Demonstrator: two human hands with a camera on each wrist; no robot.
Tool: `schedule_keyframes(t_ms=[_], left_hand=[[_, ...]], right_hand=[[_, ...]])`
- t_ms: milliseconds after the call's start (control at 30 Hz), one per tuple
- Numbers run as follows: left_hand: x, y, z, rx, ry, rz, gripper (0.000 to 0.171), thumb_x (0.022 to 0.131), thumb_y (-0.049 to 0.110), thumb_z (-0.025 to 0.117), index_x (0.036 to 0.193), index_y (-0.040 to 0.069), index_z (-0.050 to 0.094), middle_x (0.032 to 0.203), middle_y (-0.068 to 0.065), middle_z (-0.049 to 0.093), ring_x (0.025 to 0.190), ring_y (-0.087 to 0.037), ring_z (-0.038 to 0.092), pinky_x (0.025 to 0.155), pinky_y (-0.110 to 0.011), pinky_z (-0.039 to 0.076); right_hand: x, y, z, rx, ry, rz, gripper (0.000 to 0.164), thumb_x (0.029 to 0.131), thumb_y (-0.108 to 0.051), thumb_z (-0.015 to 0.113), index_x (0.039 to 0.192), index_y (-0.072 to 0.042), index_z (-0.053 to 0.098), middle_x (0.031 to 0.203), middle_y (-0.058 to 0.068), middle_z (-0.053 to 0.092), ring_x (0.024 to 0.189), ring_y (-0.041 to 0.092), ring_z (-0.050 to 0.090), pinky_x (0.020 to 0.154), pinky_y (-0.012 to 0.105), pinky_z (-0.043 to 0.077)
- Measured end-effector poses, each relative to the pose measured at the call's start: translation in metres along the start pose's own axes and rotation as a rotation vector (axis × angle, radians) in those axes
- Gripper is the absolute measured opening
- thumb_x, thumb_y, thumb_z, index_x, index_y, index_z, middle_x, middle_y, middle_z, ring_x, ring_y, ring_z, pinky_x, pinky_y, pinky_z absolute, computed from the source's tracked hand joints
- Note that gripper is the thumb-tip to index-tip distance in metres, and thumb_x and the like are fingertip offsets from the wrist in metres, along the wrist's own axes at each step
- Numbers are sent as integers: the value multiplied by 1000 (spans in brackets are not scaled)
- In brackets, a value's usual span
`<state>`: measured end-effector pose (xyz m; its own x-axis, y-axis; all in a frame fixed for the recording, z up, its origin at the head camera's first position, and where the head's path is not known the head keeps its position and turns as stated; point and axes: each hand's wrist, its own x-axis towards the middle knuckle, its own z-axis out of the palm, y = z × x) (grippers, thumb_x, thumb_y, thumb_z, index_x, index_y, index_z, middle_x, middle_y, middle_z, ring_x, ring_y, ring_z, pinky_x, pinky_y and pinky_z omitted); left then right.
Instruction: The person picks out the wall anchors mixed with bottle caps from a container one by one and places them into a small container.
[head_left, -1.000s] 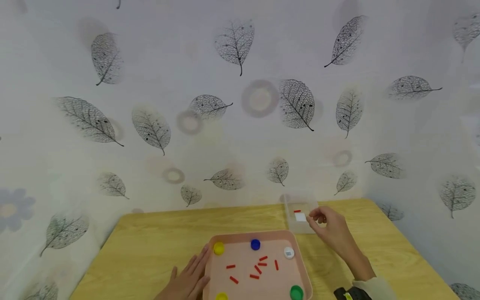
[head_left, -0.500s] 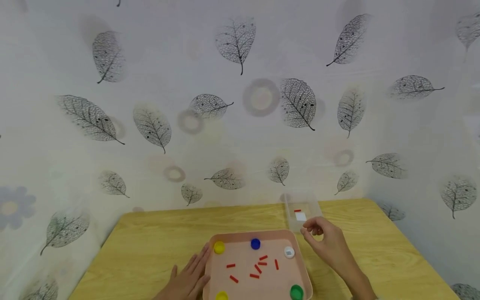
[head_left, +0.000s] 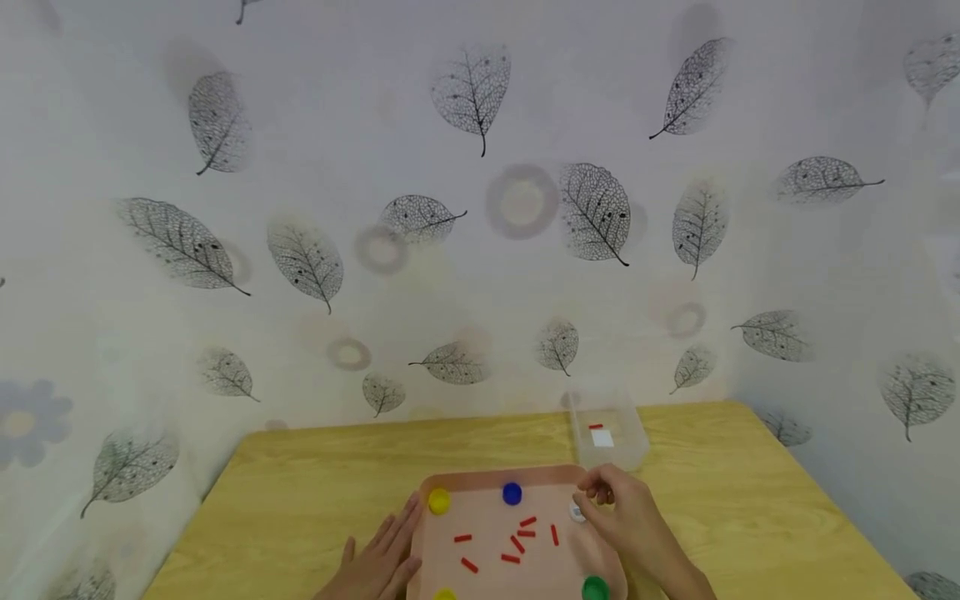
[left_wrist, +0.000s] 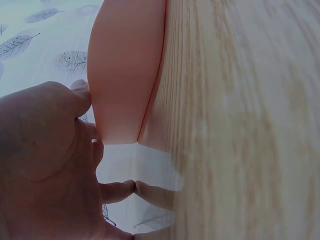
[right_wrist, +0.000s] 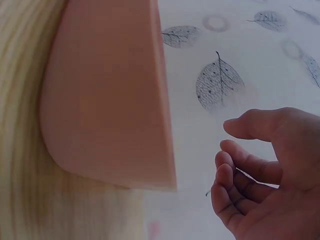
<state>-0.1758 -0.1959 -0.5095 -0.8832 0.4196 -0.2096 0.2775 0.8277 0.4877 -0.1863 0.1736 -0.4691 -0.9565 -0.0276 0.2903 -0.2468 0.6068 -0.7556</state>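
Note:
My left hand (head_left: 381,557) lies with straight fingers along the left rim of a pink tray (head_left: 487,481); the left wrist view shows its thumb at the tray's wall (left_wrist: 125,75). Over the tray's back right corner hovers my right hand (head_left: 630,521), partly hiding a white cap (head_left: 576,512). In the right wrist view its thumb and loosely curled forefinger stand apart, with nothing visible between them. Several short red sticks (head_left: 517,544) lie scattered on the tray floor. Round caps stand along the edges: yellow (head_left: 438,501), blue (head_left: 512,493), green (head_left: 596,587) and another yellow one (head_left: 445,594).
Behind the tray at the right, a clear plastic box (head_left: 626,442) stands on the wooden table (head_left: 315,467). One red stick (head_left: 596,427) and a white square (head_left: 602,438) show in it. A wall with a leaf pattern rises behind the table.
My right hand has moved from beside the clear box, left and nearer, to above the tray's back right corner. The left hand stays at the tray's rim. The red sticks lie as before.

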Motion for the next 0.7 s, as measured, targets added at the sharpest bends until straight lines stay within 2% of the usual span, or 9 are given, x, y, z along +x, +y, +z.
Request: schedule_keyframes(t_ms=[167,400,600,700], left_hand=[[-1,1,1,0,26,-10,65,97,61,22,153,33,3,159,1,9,140,-38,19,89,-82,2],[-1,0,1,26,66,21,64,99,58,24,153,33,2,159,5,5,139,-38,21,88,-82,4],[-3,1,2,24,60,25,63,99,58,23,153,33,2,159,6,5,140,-37,19,89,-82,4],[-5,2,0,18,46,18,63,99,58,22,153,32,2,159,5,6,141,-36,17,89,-82,4]], right_hand=[[-5,1,13,6,-78,-21,13,83,-9,72,83,-17,61,73,-9,56,65,7,53,58,22,48],[-9,2,21,-11,-194,-60,15,85,-7,67,88,-17,57,73,-9,55,66,6,52,59,21,48],[-11,6,25,-86,-245,-104,13,83,-7,68,83,-14,57,72,-10,53,65,2,48,56,20,45],[-11,5,27,-106,-294,-64,12,85,-7,65,81,-15,57,71,-10,52,64,3,48,55,20,44]])
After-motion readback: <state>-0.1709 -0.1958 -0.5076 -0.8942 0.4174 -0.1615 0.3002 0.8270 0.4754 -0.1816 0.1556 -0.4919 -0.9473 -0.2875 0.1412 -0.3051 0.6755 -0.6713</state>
